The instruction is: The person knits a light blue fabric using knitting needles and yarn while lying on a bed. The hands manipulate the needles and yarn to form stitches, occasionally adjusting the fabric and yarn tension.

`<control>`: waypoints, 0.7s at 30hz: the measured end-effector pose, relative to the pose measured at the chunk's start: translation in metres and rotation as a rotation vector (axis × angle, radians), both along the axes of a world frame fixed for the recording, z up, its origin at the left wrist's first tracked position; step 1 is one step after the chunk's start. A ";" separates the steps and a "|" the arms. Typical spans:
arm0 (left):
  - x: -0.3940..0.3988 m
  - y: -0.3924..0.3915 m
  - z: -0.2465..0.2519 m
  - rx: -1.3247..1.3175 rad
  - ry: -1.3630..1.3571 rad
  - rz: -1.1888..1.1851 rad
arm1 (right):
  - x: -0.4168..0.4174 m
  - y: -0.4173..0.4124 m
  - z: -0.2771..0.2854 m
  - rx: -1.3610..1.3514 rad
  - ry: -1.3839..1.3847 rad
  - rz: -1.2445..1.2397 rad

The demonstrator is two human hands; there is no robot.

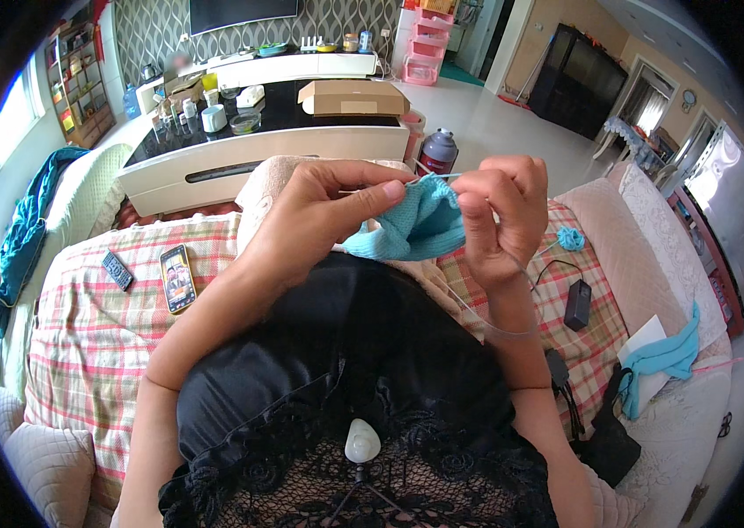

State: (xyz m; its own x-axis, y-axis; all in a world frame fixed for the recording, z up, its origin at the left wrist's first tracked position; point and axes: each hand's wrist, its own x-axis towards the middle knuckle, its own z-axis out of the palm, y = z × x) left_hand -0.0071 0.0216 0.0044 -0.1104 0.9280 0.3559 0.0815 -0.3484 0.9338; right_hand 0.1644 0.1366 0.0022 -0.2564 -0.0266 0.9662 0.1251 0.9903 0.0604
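Note:
A turquoise knitted piece hangs between my two hands above my lap. My left hand pinches its upper left edge between thumb and index finger. My right hand is curled at the upper right edge, its fingertips on a thin knitting needle that runs along the top stitches. From the work a clear cable loops down past my right wrist. A small ball of turquoise yarn lies on the plaid cover to the right, with a strand leading off toward my right hand.
On the plaid sofa cover lie a remote control and a lit phone at left, a black power adapter at right. Another turquoise knitted strip rests farther right. Ahead stand a coffee table and a grey flask.

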 end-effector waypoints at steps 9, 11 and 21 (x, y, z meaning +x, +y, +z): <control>-0.003 0.003 -0.001 -0.022 -0.077 -0.050 | 0.004 0.004 0.002 -0.117 -0.037 0.253; -0.003 0.002 -0.001 -0.032 -0.080 -0.070 | 0.005 0.002 0.002 -0.005 -0.075 0.103; -0.003 0.006 -0.007 0.056 0.022 -0.007 | -0.015 -0.006 0.009 -0.085 -0.206 0.287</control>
